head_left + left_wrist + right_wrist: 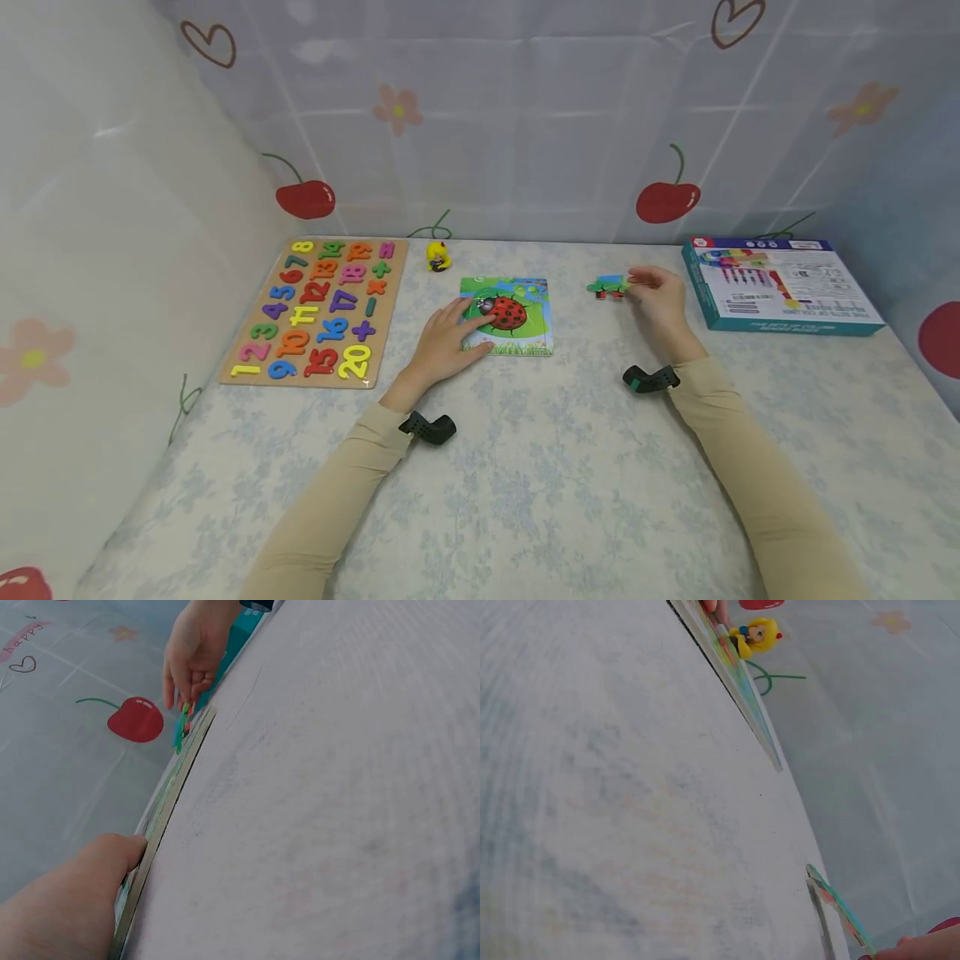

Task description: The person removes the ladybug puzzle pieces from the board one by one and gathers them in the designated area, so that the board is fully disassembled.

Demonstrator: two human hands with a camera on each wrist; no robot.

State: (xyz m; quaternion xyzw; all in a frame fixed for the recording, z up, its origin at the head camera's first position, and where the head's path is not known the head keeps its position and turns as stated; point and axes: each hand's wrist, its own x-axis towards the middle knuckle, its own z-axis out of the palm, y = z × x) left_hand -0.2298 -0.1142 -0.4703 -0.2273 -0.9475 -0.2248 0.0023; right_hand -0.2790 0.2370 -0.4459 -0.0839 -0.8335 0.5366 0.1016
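Observation:
My left hand [442,346] rests on a square ladybug jigsaw puzzle [536,333], its fingers spread over the left side of the picture. In the left wrist view the thumb [124,851] lies along the puzzle's near edge. To the right, my right hand [660,300] pinches a small jigsaw puzzle piece [609,286] coloured blue and green with red and black. The right wrist view shows this piece [840,904] tilted, close over the table, with fingertips at its end.
A wooden number board [345,325] with coloured digits lies at the left. Behind the puzzle stands a small yellow-haired figurine [437,257]. A teal-edged box [780,287] lies at the right, and a printed curtain [517,158] hangs along the table's back edge.

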